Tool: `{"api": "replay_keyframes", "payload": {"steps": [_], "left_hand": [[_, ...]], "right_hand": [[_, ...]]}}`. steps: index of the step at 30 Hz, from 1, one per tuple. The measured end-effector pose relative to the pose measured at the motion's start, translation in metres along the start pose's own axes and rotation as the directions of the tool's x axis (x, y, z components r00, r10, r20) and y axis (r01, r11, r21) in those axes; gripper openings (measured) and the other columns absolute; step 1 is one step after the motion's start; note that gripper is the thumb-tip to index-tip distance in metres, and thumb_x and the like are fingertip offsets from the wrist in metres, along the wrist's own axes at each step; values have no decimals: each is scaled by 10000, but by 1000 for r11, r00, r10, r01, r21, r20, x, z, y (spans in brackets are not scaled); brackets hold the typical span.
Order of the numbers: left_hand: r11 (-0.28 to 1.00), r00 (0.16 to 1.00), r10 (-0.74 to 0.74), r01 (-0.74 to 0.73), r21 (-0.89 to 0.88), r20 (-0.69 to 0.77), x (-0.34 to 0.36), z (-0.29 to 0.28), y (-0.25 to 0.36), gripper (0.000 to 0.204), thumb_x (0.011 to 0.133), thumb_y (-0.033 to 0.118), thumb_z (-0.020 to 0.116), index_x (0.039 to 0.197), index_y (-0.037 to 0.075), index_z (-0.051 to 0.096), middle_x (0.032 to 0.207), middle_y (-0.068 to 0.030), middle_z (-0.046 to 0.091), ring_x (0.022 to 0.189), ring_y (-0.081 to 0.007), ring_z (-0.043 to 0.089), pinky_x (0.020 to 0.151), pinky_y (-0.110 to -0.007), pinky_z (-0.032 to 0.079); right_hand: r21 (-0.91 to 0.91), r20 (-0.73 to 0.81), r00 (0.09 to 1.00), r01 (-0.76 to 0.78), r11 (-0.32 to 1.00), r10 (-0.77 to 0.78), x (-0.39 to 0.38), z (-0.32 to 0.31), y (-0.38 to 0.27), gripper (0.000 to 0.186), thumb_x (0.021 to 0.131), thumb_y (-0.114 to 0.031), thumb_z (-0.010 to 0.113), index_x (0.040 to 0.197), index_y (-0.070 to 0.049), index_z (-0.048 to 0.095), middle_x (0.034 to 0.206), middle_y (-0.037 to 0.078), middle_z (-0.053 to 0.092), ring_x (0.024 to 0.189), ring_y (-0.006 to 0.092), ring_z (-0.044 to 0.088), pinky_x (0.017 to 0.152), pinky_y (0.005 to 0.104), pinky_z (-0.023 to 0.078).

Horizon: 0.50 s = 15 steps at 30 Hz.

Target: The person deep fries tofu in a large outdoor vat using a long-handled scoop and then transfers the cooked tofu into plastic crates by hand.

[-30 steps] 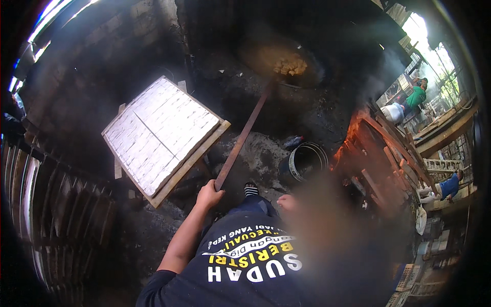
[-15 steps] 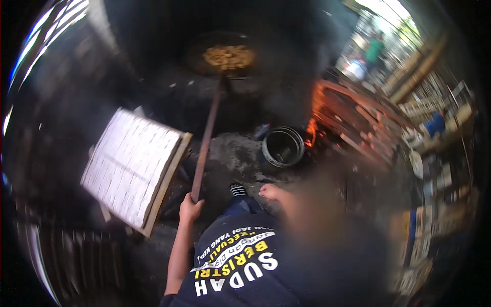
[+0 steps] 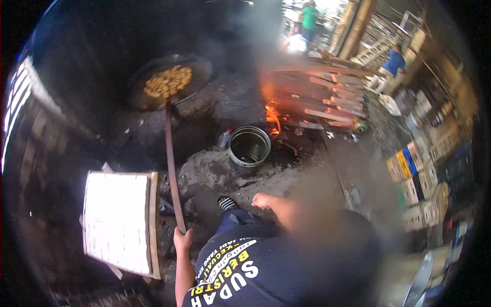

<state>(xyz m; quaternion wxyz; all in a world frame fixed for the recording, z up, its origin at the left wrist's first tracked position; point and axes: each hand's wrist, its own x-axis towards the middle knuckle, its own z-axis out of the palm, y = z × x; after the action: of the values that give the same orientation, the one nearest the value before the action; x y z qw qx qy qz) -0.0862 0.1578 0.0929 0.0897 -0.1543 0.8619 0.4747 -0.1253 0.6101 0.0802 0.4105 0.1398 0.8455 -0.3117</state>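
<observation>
My left hand [image 3: 182, 238] grips the near end of a long flat brown pole [image 3: 172, 169], which reaches up to a large dark wok [image 3: 199, 71] holding browned pieces of food [image 3: 163, 82]. Just left of that hand is a board with a white slab [image 3: 115, 220] in a wooden frame. My right hand [image 3: 262, 200] is loosely curled beside my body, near my striped sandal [image 3: 226, 203], with nothing visible in it. In front of it stands an open metal bucket [image 3: 249, 146] with dark contents.
Flames [image 3: 272, 120] and smoke rise beside a pile of planks [image 3: 332, 94] ahead on the right. Stacked crates [image 3: 419, 189] line the right side. A person in green [image 3: 309, 18] is in the bright opening; another in blue [image 3: 394, 61] is among timber. A small bottle [image 3: 225, 138] stands by the bucket.
The view has swung rightward, so wok, fire and bucket appear further left and more crates show. My left hand, still on the pole, now sits lower in the picture, as does the white slab.
</observation>
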Motion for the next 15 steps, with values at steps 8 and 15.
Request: {"api": "replay_keyframes", "payload": {"steps": [8, 15], "left_hand": [[989, 997, 80, -78, -128, 10, -3, -7, 3, 336, 836, 100, 763, 1089, -16, 575, 800, -93, 645, 577, -178, 633, 483, -341, 543], [985, 999, 30, -24, -173, 30, 8, -10, -22, 332, 842, 80, 744, 1115, 1, 573, 776, -72, 631, 520, -163, 586, 466, -324, 491]], "right_hand": [[-28, -51, 996, 66, 997, -67, -5, -7, 9, 274, 969, -354, 614, 950, -93, 692, 688, 66, 632, 599, 218, 602, 540, 424, 486], [-27, -32, 993, 111, 993, -112, -1, 4, 10, 272, 965, -352, 618, 920, -92, 683, 651, 71, 615, 565, 217, 593, 520, 425, 478]]}}
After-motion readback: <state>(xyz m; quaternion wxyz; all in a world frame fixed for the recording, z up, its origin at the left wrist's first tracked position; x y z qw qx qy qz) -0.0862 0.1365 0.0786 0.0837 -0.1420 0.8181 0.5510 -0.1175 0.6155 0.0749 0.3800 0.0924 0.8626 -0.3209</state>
